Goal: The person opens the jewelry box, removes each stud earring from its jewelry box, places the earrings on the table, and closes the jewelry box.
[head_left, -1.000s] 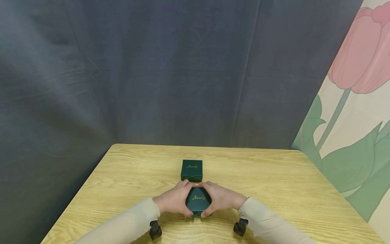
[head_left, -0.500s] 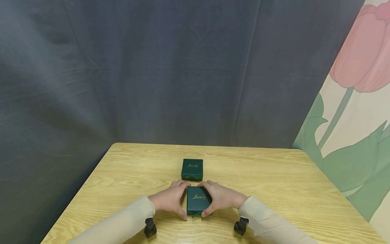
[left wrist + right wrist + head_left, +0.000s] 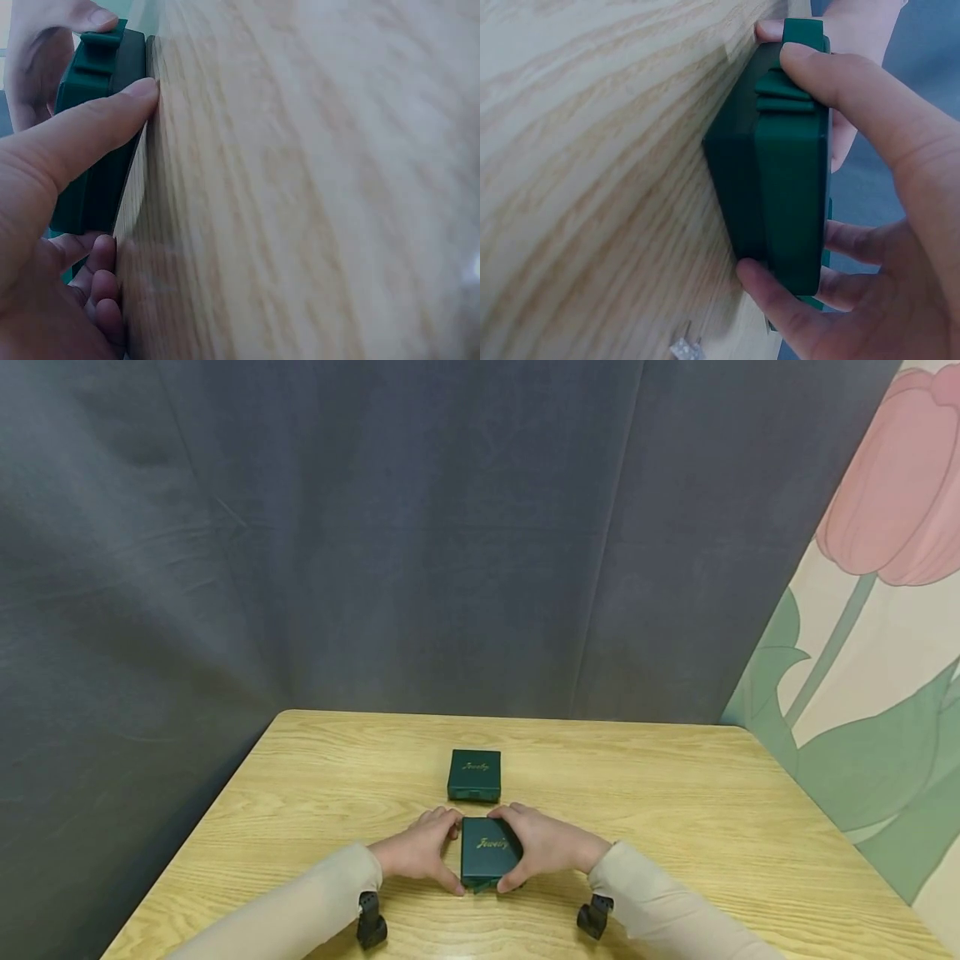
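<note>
A dark green jewelry box (image 3: 487,850) with gold "Jewelry" lettering and a bow on its near side lies on the table. My right hand (image 3: 551,846) grips it, thumb at the near side by the bow and fingers round the far right corner. My left hand (image 3: 422,847) stands along its left side, fingers spread from thumb and holding nothing; its thumb (image 3: 97,124) is close to the near edge. In the right wrist view, a small sparkly piece with thin pins (image 3: 686,349) lies on the wood beside the box.
A second green jewelry box (image 3: 474,775) stands just behind the first on the wooden table (image 3: 337,793). A dark curtain (image 3: 450,543) hangs behind the table, and a tulip-painted wall (image 3: 877,635) is at the right.
My left hand has let go of the near box and moved a little left, baring the lid's left edge. My right hand has kept its grip.
</note>
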The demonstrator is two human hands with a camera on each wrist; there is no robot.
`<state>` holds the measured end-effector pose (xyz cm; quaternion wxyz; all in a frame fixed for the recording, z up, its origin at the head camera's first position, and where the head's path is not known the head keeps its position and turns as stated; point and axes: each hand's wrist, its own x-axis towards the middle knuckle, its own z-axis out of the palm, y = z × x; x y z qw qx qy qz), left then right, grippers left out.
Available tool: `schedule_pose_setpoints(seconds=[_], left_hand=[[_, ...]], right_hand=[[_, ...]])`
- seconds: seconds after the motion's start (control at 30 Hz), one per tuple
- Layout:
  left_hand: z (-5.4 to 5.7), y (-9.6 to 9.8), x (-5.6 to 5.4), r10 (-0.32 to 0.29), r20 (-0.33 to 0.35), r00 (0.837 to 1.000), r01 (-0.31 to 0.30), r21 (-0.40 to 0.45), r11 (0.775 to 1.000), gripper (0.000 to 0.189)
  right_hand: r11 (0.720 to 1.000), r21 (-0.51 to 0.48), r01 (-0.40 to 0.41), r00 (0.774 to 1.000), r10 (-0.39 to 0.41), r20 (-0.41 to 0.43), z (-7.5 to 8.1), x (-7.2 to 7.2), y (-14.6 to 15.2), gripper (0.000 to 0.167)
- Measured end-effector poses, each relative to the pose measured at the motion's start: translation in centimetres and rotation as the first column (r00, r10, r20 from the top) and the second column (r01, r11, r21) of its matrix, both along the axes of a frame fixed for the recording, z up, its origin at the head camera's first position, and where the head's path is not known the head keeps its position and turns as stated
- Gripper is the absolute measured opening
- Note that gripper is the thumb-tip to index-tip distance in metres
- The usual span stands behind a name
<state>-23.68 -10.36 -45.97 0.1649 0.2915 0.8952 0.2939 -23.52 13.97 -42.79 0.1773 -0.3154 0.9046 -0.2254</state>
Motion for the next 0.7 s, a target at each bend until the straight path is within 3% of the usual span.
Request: schedule_pose_setpoints(seconds=[0.4,0.7], left_hand=[[-0.2,0.1,0.1,0.012,0.018,1.0,-0.012,-0.003,1.0,0.074],[-0.2,0.1,0.2,0.022,0.022,1.0,-0.022,-0.011,1.0,0.075]], right_hand=[[1.0,-0.004,0.002,1.0,-0.002,0.014,0.1,0.1,0.0,0.095],[0.999,0.043,-0.028,0.997,0.031,-0.071,1.4,0.6,-0.5,0.1]])
